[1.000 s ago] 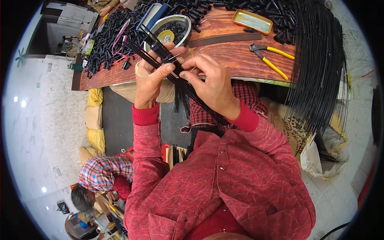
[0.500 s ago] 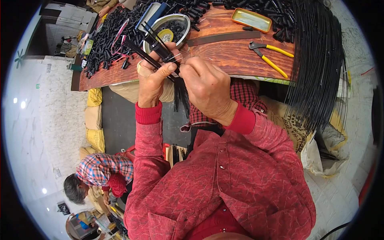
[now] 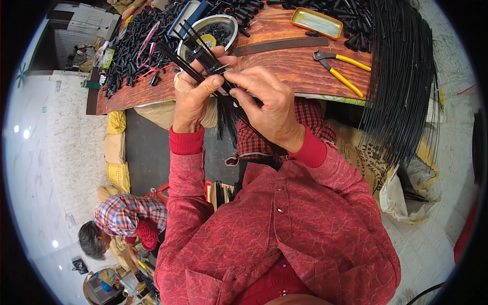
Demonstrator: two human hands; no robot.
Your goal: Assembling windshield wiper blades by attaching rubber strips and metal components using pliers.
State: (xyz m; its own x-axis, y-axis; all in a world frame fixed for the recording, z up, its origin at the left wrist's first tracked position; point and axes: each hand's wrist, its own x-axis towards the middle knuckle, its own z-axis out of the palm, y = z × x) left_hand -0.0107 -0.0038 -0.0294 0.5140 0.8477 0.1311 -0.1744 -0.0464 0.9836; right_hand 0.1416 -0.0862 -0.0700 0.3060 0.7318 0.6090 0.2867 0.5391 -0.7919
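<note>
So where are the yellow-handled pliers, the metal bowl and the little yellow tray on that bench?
pliers (image 3: 339,67): head view, on the yellow handles near the joint.
bowl (image 3: 230,23): head view, on its right rim.
tray (image 3: 316,23): head view, on its pale inside, near the middle.

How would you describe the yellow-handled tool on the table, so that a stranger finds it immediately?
Start at the long wooden table above the person's hands. Toward its right end, just left of the hanging bundle of black wires, lie the pliers, below the shallow yellow tray. They alone have two bright yellow handles; almost everything else nearby is black.
</note>
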